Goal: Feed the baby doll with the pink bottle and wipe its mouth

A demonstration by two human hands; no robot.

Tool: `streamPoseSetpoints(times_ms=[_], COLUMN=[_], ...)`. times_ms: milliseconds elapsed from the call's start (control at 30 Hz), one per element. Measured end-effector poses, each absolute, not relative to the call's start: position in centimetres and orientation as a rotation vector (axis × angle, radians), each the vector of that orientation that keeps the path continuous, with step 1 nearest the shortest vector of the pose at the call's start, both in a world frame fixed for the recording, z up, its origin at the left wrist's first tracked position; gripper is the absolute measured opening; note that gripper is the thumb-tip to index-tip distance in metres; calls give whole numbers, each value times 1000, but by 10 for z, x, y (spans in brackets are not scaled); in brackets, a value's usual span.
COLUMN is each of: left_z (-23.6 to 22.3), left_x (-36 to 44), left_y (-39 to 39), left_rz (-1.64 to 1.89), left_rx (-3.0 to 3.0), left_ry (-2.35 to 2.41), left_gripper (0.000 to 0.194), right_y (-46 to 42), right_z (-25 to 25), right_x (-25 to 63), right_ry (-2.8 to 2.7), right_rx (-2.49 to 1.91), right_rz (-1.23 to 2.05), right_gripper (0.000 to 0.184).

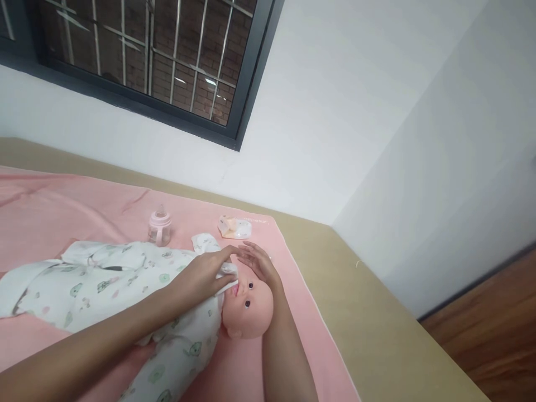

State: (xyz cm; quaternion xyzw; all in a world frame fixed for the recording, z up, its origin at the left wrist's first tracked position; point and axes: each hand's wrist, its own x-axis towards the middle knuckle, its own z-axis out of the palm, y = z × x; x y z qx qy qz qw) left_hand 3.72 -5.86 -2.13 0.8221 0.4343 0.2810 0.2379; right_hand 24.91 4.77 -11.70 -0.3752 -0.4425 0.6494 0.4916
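So you've got a bald, pinkish baby doll [138, 261] lying on its back across a pink cloth sheet [75, 201], head near the sheet's right edge and body running off toward the left. It's wearing a white fabric outfit [90, 285] printed with little green and pink figures. Your left hand [208, 271] is pinching a bit of white cloth [227, 269] between thumb and fingers, right by the doll's mouth; I can't tell if that's part of the outfit or a separate piece. Your right hand [256, 261] comes around past the top of the head, fingers stretched out and slightly apart, just beside your left fingertips. Can't tell if the two hands touch. A clear baby bottle with a pale pink collar and handle [159, 228] stands upright near the sheet's back edge, and a small white-and-peach packet [235, 228] lies by its back right corner. Under it all is a tan, flat-topped table [326, 262], its back edge along a white wall [335, 111].
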Motion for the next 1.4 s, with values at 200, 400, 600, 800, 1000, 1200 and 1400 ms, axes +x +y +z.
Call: streamPoseSetpoints(times_ms=[200,400,600,800,1000,1200,1400], left_z=[-24,-37,-30,-11,-20,-16,-5], left_x=[46,60,56,28,12,11,-14], left_y=[-70,-95,-112,-67,-34,-33,-23], left_rz=[750,659,799,918,985,967,1111], left_rx=[2228,2347,2388,2265,2204,2188,2106], left_ry=[1096,1031,954,1202,1328,1333,1314], left_gripper=[35,33,35,48,65,66,61], right_y=[52,56,52,38,3,-13,10], right_z=[-125,-129,-125,-73,-6,9,-13], right_x=[250,250,249,251,232,212,236], right_ry=[-1049,-1024,-1036,-1301,-1901,-2123,-1780], right_rx=[-886,-872,-851,-670,-476,-651,-879], right_rz=[1562,1580,1580,1563,1478,1230,1160], right_gripper=[46,44,42,28,24,23,33])
